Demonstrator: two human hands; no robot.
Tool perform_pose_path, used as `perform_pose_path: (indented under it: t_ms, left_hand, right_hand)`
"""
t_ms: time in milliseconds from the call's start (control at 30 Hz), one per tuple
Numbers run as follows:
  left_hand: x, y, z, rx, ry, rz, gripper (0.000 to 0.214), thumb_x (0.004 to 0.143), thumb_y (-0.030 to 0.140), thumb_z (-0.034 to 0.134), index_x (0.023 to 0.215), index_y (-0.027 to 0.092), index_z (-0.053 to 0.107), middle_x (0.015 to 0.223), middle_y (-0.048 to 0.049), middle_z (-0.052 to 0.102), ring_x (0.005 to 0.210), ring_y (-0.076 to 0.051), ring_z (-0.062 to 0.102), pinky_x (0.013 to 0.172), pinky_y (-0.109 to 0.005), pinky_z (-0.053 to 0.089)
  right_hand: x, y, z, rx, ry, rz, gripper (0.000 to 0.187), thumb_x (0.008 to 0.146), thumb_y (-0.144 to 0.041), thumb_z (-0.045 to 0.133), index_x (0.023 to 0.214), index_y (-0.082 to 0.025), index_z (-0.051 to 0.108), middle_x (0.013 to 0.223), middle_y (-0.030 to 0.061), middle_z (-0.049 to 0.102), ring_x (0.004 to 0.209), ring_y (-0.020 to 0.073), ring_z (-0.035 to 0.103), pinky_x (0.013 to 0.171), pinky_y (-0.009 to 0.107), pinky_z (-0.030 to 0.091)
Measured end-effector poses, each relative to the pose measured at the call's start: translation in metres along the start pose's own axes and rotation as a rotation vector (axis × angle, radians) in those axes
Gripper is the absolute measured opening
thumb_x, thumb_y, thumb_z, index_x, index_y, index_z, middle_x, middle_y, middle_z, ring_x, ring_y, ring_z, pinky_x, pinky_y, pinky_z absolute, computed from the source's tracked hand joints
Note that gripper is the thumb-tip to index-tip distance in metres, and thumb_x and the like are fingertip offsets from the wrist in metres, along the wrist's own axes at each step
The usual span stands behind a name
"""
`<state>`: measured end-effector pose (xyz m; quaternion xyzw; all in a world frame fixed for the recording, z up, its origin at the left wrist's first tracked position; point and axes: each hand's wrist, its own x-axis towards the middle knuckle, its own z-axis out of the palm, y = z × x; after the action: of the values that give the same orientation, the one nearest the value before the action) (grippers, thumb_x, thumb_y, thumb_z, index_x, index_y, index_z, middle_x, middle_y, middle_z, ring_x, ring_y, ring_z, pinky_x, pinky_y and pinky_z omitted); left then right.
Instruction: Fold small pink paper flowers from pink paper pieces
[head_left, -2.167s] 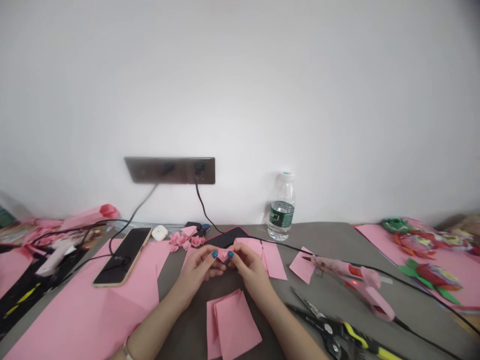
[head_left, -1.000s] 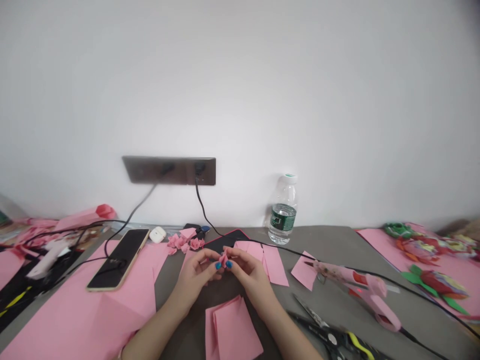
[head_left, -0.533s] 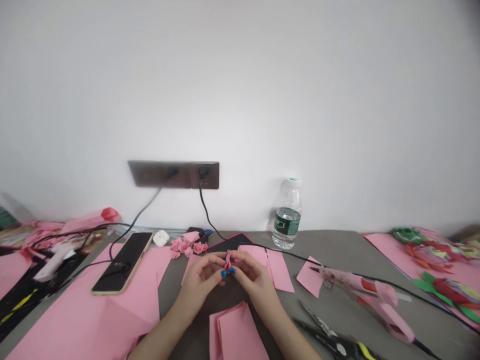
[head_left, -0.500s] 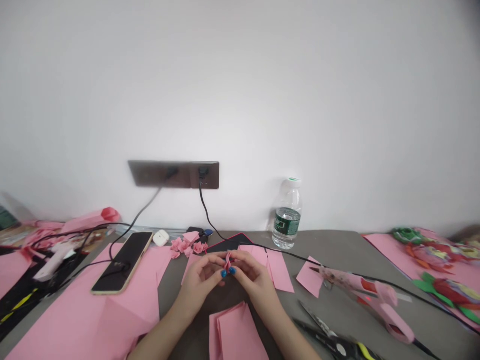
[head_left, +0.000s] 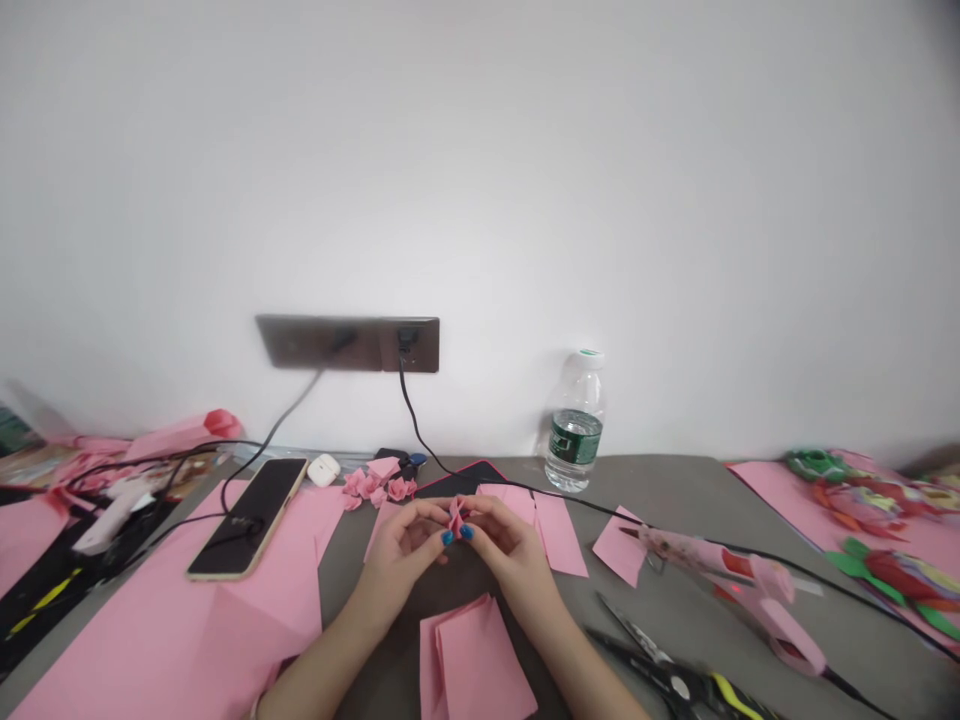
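A small piece of folded pink paper (head_left: 456, 515) is pinched between my two hands, above the middle of the grey table. My left hand (head_left: 409, 545) grips its left side with thumb and fingers closed. On the other side, my right hand (head_left: 504, 540) holds it the same way, the two blue-nailed thumbs almost meeting below it. Both hands partly hide the paper. Between my forearms lies a stack of folded pink paper (head_left: 480, 660). Several small pink paper flowers (head_left: 371, 487) sit just beyond my left hand. Pink paper pieces (head_left: 562, 535) lie beyond my right hand.
A pink glue gun (head_left: 750, 585) and open scissors (head_left: 667, 670) lie at right. By the wall stands a water bottle (head_left: 576, 430). A phone (head_left: 251, 520) rests on large pink sheets (head_left: 172, 640). A black cable (head_left: 600, 508) crosses behind my hands. Paper flowers (head_left: 907, 575) lie far right.
Both hands stay on the folded pink paper, and a little more of it shows between the fingers. The whole view has shifted slightly, with things appearing a bit higher.
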<state>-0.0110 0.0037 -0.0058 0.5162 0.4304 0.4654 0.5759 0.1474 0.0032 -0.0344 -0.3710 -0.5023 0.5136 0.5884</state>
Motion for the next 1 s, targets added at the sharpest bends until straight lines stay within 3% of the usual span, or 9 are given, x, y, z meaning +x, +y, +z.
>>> perform_pose_path:
  t_ms: [200,400,733,1000]
  left_hand:
    - [0.000,-0.005,-0.001,-0.004,0.042,0.014,0.026,0.069,0.037,0.078,0.081,0.017,0.066,0.114,-0.0104,0.069,0.061,-0.010,0.061,0.051,-0.021,0.049]
    - [0.002,-0.005,-0.002,0.029,0.052,0.036,0.021,0.070,0.033,0.076,0.078,0.016,0.067,0.115,-0.0105,0.067,0.061,-0.009,0.059,0.048,-0.019,0.045]
    - [0.003,-0.012,-0.005,0.034,0.035,0.095,0.017,0.069,0.029,0.076,0.077,0.016,0.070,0.099,-0.0071,0.063,0.060,-0.009,0.058,0.046,-0.017,0.042]
    - [0.002,-0.012,-0.003,-0.007,0.062,0.077,0.022,0.072,0.031,0.075,0.072,0.017,0.058,0.087,-0.0027,0.064,0.067,-0.012,0.059,0.054,-0.019,0.047]
  right_hand:
    - [-0.001,-0.001,0.001,-0.007,0.007,0.024,0.034,0.076,-0.047,0.075,0.096,-0.020,0.069,0.088,0.0088,0.074,0.083,0.0244,0.071,0.081,0.039,0.057]
    - [-0.003,0.004,0.002,-0.009,-0.025,0.030,0.038,0.072,-0.038,0.080,0.103,-0.023,0.063,0.081,0.0040,0.071,0.079,0.0204,0.069,0.072,0.031,0.055]
    - [-0.004,0.006,0.002,-0.033,-0.037,-0.016,0.036,0.077,-0.037,0.077,0.106,-0.022,0.062,0.085,0.0041,0.068,0.075,0.0174,0.067,0.068,0.028,0.054]
    - [-0.003,0.006,0.002,0.003,0.020,-0.006,0.038,0.075,-0.041,0.078,0.103,-0.021,0.062,0.089,0.0068,0.070,0.079,0.0192,0.068,0.072,0.030,0.056]
